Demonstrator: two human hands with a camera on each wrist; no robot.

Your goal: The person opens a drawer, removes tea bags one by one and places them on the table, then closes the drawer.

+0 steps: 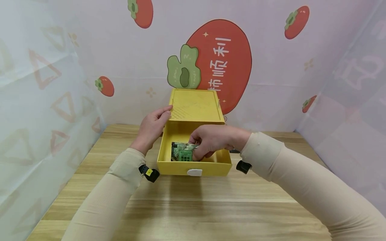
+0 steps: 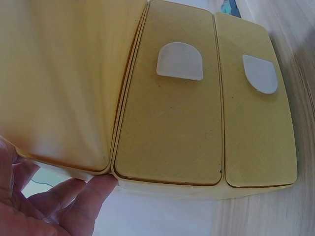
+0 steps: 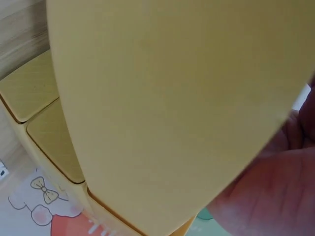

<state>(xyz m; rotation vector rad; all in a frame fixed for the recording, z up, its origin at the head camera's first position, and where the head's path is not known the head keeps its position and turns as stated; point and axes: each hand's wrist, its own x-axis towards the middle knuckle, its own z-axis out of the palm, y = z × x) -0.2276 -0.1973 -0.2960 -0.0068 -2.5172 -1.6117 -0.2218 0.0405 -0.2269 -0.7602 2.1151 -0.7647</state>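
A yellow drawer cabinet [image 1: 196,103] stands on the table with its top drawer [image 1: 169,168] pulled out. My right hand [image 1: 211,140] reaches down into that drawer, thumb and fingers pinching the right side of a small green printed packet [image 1: 181,152]. In the right wrist view the drawer's front hides most of the hand and the packet. My left hand [image 1: 152,129] rests against the left side of the cabinet, fingertips at its upper edge. The left wrist view shows those fingers [image 2: 93,201] touching the side beside the open drawer.
Below the open drawer are two closed drawers with white tabs [image 2: 179,61]. The cabinet stands on a wood-grain table [image 1: 205,211]. A printed backdrop [image 1: 271,73] rises behind it and at both sides. A dark object [image 1: 234,151] lies right of the drawer.
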